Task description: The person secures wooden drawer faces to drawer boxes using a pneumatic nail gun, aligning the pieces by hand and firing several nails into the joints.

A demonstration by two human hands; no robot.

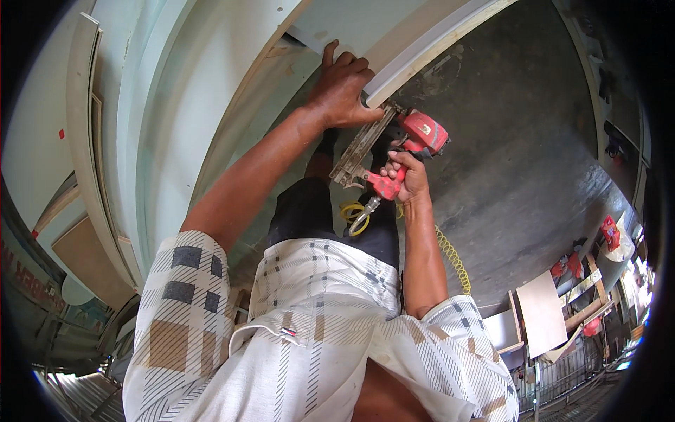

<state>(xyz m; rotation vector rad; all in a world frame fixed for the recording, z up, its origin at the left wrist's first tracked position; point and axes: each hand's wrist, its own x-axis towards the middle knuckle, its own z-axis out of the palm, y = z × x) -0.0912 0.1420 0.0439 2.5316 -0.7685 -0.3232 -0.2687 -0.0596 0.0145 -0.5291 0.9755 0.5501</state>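
Note:
In my right hand (pixel 411 174) is the handle of a red nail gun (pixel 425 129), with my fingers wrapped round it. Its long, worn metal magazine (pixel 360 149) slants down to the left, and its nose lies close to the near end of a white board (pixel 437 48). My left hand (pixel 343 90) grips that board near its end, thumb toward the nail gun's nose and fingers bent over the board. A metal fitting (pixel 364 216) joins the handle's base to a coiled yellow air hose (pixel 452 260). Where the nose meets the board is partly hidden.
Large pale panels (pixel 190 91) stand along my left. Grey concrete floor (pixel 506 133) stretches to the right. Wood offcuts and a light brown board (pixel 541 314) lie at the lower right, beside a metal rack. The yellow hose trails past my right forearm.

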